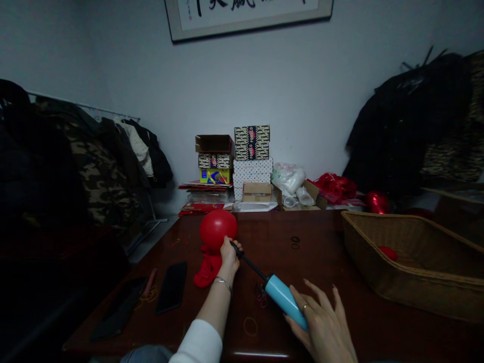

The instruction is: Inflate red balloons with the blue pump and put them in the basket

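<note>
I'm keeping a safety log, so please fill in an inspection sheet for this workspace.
Surface: dark, glossy brown table, reflecting light.
Job's things: round red balloon; blue pump with a black front end reaching toward it.
Clutter: limp red pile by the balloon; dark flat device; yellowish loop; wicker basket with something red inside.
Hands: left hand grips at the pump's front end, against the balloon; right hand is at the pump's near end, some fingers spread, firmness of hold unclear.
Cables: nothing seen.
Surroundings: stacked boxes by the wall, hanging clothes at left, framed calligraphy above.
</note>
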Action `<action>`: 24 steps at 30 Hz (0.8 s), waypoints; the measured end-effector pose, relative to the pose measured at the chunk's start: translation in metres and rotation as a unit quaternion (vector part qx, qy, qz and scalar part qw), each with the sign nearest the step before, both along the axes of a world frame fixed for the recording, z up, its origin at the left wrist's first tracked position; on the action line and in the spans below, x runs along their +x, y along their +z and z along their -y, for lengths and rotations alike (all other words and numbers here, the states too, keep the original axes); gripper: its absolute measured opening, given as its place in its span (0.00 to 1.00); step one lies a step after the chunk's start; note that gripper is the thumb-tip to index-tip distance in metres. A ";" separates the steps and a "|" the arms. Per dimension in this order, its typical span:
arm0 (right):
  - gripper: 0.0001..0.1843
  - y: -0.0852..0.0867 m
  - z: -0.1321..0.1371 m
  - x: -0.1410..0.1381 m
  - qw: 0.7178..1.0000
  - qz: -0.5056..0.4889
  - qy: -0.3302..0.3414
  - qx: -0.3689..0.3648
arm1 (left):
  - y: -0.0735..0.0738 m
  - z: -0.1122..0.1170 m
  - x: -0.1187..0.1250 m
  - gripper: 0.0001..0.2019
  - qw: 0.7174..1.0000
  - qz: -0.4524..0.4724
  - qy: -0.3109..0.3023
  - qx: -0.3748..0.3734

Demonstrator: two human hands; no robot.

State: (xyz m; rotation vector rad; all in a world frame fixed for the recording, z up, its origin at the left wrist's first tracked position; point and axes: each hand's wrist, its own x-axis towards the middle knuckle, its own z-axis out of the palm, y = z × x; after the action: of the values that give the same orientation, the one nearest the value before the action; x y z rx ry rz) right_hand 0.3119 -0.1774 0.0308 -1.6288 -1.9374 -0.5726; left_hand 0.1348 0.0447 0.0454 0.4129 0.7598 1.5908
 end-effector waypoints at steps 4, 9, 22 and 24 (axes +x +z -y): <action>0.26 0.008 -0.010 -0.014 0.999 -0.023 -0.013 -0.032 | -0.003 0.008 0.007 0.13 1.000 0.004 -0.014 0.001; 0.23 0.021 -0.029 -0.032 0.994 -0.064 -0.033 -0.079 | -0.008 0.022 0.022 0.13 0.999 0.001 -0.040 0.012; 0.23 0.021 -0.036 -0.041 0.995 -0.076 -0.018 -0.069 | -0.014 0.019 0.022 0.16 0.999 -0.024 -0.041 0.017; 0.24 0.016 -0.030 -0.035 0.996 -0.075 -0.013 -0.051 | -0.014 0.016 0.018 0.16 0.999 -0.026 -0.039 0.020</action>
State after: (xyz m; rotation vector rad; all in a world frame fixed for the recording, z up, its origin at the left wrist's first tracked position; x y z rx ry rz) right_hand 0.2770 -0.1473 0.0463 -1.7104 -1.8635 -0.3554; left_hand 0.1530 0.0289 0.0314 0.5103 0.7436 1.5292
